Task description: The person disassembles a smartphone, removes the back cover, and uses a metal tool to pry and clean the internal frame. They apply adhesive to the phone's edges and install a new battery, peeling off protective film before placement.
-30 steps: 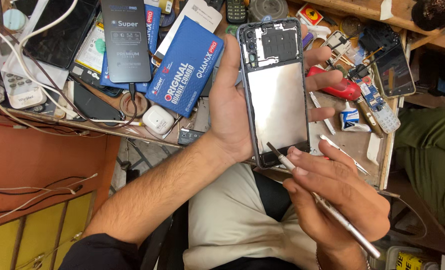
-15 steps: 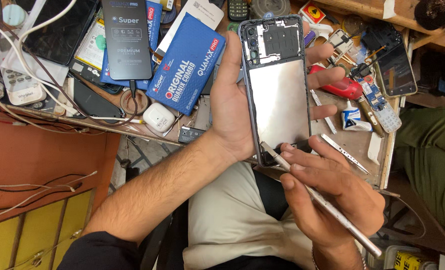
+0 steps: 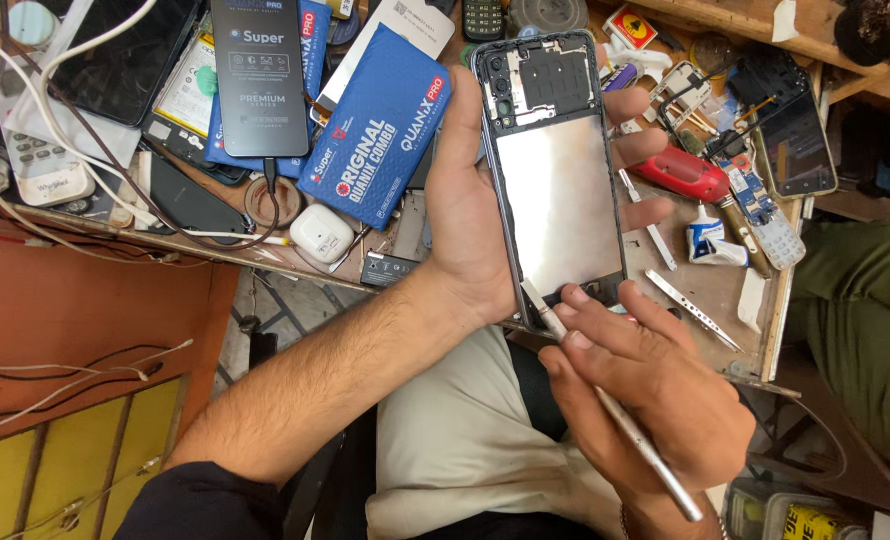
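Seen from above, the left hand (image 3: 475, 215) wraps its grip around an opened phone (image 3: 557, 175) held over a cluttered tabletop (image 3: 710, 295). The right hand (image 3: 645, 395) pinches a thin metal tool (image 3: 615, 405), its tip apparently touching the phone's lower edge.

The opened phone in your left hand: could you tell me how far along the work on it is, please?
Done: the opened phone has its back off, showing a bare metal plate and the upper board cover. In hand: the left hand grips the frame while the right hand sets a thin metal pry tool at its lower left corner. Left: no cover sits on it yet, and tweezers and a red tool lie on the bench.
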